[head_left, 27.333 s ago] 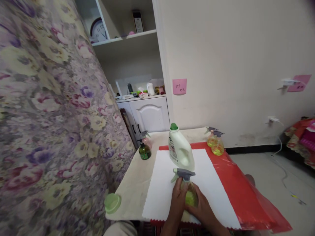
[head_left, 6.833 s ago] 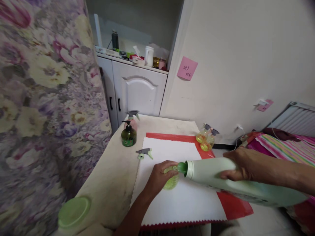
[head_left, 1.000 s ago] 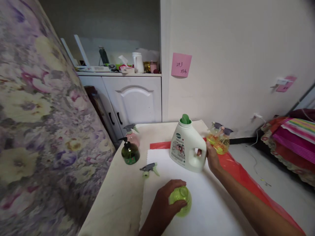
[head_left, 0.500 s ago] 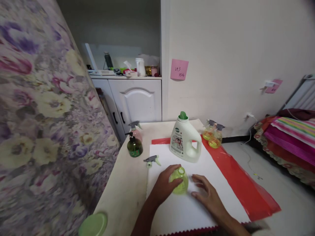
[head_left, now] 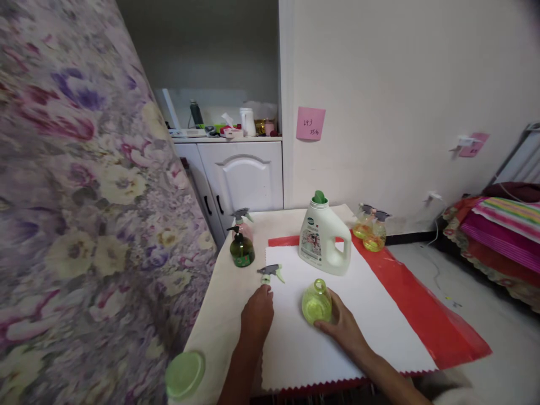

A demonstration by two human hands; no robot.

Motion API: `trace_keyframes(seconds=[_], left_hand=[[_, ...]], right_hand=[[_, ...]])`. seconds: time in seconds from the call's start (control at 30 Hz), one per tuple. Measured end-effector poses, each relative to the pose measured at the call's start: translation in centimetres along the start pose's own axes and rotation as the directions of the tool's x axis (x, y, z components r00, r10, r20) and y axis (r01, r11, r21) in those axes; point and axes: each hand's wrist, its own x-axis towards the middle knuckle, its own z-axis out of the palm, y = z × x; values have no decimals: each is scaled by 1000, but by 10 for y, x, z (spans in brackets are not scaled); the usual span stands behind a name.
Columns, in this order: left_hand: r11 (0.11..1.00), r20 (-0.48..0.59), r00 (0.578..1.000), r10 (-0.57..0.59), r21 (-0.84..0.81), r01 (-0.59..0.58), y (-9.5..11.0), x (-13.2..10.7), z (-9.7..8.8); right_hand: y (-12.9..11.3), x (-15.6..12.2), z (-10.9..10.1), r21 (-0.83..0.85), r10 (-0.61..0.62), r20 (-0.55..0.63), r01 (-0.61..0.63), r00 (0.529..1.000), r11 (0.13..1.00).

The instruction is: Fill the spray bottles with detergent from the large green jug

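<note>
A small round green bottle (head_left: 316, 304) with an open neck stands on the white sheet (head_left: 379, 315). My right hand (head_left: 343, 326) is wrapped round its near right side. My left hand (head_left: 256, 315) lies at the sheet's left edge, fingers bent downward, its fingertips just short of the grey spray head (head_left: 270, 274) lying on the sheet. A white detergent jug (head_left: 324, 237) with a green spout stands upright behind the bottle.
A dark green pump bottle (head_left: 242, 251) and a pink sprayer (head_left: 243, 220) stand at the table's left. Two yellow spray bottles (head_left: 371, 233) stand at the back right on the red sheet (head_left: 426, 315). A green lid (head_left: 184, 374) lies at the near left corner. Flowered fabric fills the left.
My left hand has let go of the green bottle and moved left toward the spray head. My right hand has closed round the bottle from the right.
</note>
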Motion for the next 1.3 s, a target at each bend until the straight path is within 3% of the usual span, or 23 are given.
trace_keyframes(seconds=[0.27, 0.57, 0.77, 0.97, 1.2, 1.3], left_hand=[[963, -82, 994, -65, 256, 84, -5, 1, 3], [949, -79, 974, -213, 220, 226, -24, 27, 6], [980, -99, 975, -197, -2, 198, -29, 39, 9], [935, -118, 977, -178, -331, 131, -21, 28, -4], [791, -25, 996, -87, -609, 53, 19, 3, -25], [682, 21, 999, -37, -731, 41, 39, -7, -28]], right_hand=[[6, -5, 4, -18, -38, -23, 38, 999, 999], [-7, -7, 3, -38, -31, -2, 30, 1000, 999], [-2, -7, 4, -15, -41, -2, 41, 999, 999], [-4, -7, 3, 46, -61, -4, 61, 998, 997], [-11, -11, -3, 168, -111, -6, 111, 994, 979], [-16, -15, -7, 175, -96, -32, 100, 995, 979]])
